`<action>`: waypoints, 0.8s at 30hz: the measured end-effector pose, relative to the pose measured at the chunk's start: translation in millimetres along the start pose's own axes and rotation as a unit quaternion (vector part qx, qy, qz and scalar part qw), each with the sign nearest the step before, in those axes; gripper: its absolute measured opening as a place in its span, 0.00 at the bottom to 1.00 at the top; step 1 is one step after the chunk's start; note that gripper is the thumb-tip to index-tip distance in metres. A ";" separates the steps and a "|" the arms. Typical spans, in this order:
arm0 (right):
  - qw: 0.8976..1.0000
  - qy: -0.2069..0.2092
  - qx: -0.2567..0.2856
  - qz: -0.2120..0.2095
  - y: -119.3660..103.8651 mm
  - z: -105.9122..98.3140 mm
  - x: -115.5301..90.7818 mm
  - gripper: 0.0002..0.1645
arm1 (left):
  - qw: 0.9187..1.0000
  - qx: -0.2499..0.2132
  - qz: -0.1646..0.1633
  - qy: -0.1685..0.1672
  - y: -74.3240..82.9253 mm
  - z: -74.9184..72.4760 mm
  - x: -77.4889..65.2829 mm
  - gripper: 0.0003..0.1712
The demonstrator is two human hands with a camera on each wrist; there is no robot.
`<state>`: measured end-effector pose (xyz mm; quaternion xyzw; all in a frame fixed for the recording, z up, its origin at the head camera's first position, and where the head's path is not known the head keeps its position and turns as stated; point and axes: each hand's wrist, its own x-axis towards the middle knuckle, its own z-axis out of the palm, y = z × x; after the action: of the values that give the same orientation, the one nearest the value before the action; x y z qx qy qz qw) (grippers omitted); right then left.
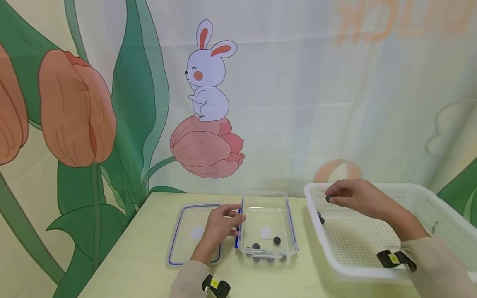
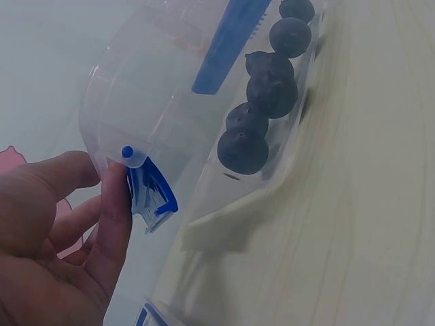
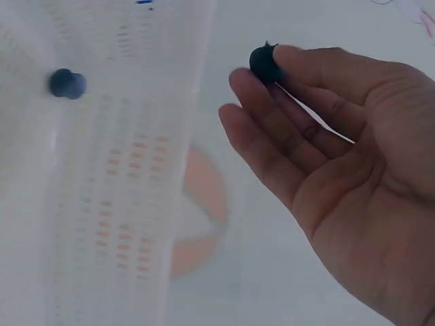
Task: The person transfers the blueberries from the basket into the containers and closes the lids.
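Beneath partly faded orange lettering that I cannot read (image 1: 391, 20), the right hand (image 1: 357, 200) is pinching a blueberry (image 1: 328, 198) near a white basket's rim (image 1: 314, 234), the left hand (image 1: 219, 223) gripping a clear container (image 1: 265, 217).

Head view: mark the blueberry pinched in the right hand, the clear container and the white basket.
Pinched blueberry (image 1: 328, 198), head view, on its exposed side.
Clear container (image 1: 263, 218), head view, on a bare patch of its floor.
White basket (image 1: 357, 240), head view, on its bare perforated floor.
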<state>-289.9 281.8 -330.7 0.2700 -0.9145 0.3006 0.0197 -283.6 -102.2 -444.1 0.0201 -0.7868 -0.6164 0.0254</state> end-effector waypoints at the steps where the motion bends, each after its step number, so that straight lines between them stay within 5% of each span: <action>1: 1.000 0.009 -0.003 -0.001 -4.6 -1.2 -0.8 0.10 | 1.000 0.000 0.000 0.000 0.2 -0.2 -0.1 0.24; 16: 0.992 0.089 0.041 -0.082 -61.1 1.4 -9.9 0.11 | 1.000 -0.002 0.004 -0.002 2.0 -0.7 -0.6 0.24; 24: 0.990 0.079 0.098 -0.059 -81.9 23.0 -15.2 0.10 | 1.000 -0.005 0.008 -0.004 0.0 -0.9 0.1 0.25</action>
<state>-232.6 221.1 -308.4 0.2993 -0.8588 0.4074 0.0831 -283.7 -103.1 -443.9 0.0114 -0.7842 -0.6198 0.0268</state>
